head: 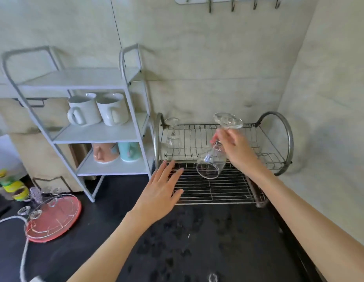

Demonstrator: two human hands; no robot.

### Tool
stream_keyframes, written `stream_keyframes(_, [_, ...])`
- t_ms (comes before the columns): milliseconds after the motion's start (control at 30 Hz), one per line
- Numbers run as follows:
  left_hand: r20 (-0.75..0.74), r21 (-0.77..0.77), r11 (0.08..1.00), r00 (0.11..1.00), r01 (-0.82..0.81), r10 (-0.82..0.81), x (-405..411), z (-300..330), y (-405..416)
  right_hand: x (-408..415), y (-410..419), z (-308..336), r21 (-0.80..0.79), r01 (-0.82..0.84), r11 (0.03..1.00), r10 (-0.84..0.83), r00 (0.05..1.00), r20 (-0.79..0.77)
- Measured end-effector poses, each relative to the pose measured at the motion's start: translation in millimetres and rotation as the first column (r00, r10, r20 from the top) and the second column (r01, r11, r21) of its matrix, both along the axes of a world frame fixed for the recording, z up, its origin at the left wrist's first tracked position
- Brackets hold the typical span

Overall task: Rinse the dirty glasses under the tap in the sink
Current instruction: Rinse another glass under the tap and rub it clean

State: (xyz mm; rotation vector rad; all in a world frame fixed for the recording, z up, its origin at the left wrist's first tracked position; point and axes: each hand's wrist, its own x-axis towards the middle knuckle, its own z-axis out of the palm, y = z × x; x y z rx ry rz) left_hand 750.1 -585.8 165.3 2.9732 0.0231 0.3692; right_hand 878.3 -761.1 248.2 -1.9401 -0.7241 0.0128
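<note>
Right of centre in the frame, the right hand (231, 144) pinches the stem of an upturned wine glass (214, 154) above the dish rack (278, 151). The glass looks light, thin, breakable and probably wet-slick, so the stem is the safest hold. The left hand (163, 192) hovers spread flat, lower centre, holding nothing.

Bright, even daylight with soft shadows on the far wall (217, 58), mild blur, wide-angle bending at edges.
</note>
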Motion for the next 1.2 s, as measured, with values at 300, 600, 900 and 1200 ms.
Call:
stream_keyframes(300, [0.009,0.215,0.971,0.995,-0.103,0.103,59.9,-19.7,-3.1,135.5,74.6,-28.7,-0.141,-0.048,0.989,0.054,0.998,0.035])
stream_keyframes(600, [-0.013,0.25,0.956,0.987,-0.153,0.161,59.8,-32.0,-0.6,159.4,103.5,-63.7,-0.266,-0.157,0.951,0.17,0.985,0.028])
stream_keyframes(900, [-0.042,0.193,0.967,0.983,-0.166,0.178,60.9,-31.9,-2.2,158.2,105.4,-73.1,-0.267,-0.124,0.956,0.148,0.986,0.072])
stream_keyframes(1200, [-0.104,0.08,0.984,0.981,-0.156,0.164,60.2,-23.2,-2.0,149.0,96.4,-76.0,-0.223,-0.141,0.965,0.149,0.989,0.021])
